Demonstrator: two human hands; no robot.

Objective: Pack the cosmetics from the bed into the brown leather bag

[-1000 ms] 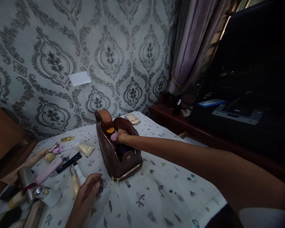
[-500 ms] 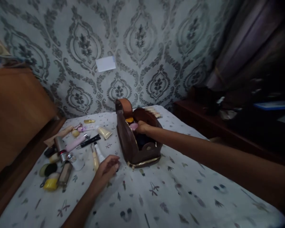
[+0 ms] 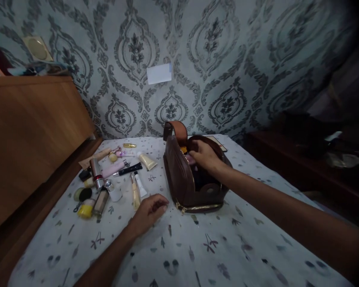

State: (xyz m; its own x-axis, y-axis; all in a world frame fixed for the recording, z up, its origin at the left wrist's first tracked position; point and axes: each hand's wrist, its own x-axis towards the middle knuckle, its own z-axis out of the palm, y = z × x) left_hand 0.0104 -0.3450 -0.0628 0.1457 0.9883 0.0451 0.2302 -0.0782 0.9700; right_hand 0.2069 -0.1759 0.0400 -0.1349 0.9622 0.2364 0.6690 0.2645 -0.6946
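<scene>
A dark brown toiletry bag [image 3: 179, 169] stands unzipped on the bed sheet, its brown handle strap up at the back. My right hand [image 3: 206, 156] reaches into its opening, thumb and fingers apart beside a pink item [image 3: 190, 160]; some fingertips are hidden. Something yellow-orange [image 3: 183, 149] shows deeper inside. My left hand [image 3: 152, 210] hovers over the sheet in front of the bag, loosely bent and holding nothing. Near it lie a white tube [image 3: 140, 185] and a slim cream-coloured tube [image 3: 135, 193].
Several cosmetics spread over the left of the sheet [image 3: 194, 243]: a cream tube [image 3: 147, 161], a black tube [image 3: 131, 169], a silver canister [image 3: 96, 172] and a yellow-capped container [image 3: 86, 209]. A wooden cabinet [image 3: 32, 131] borders the left; a patterned wall rises behind.
The view has swung left, shifting everything rightward. My right hand has lifted slightly and its fingers have loosened from the pink item in the bag. My left hand stays beside the bag.
</scene>
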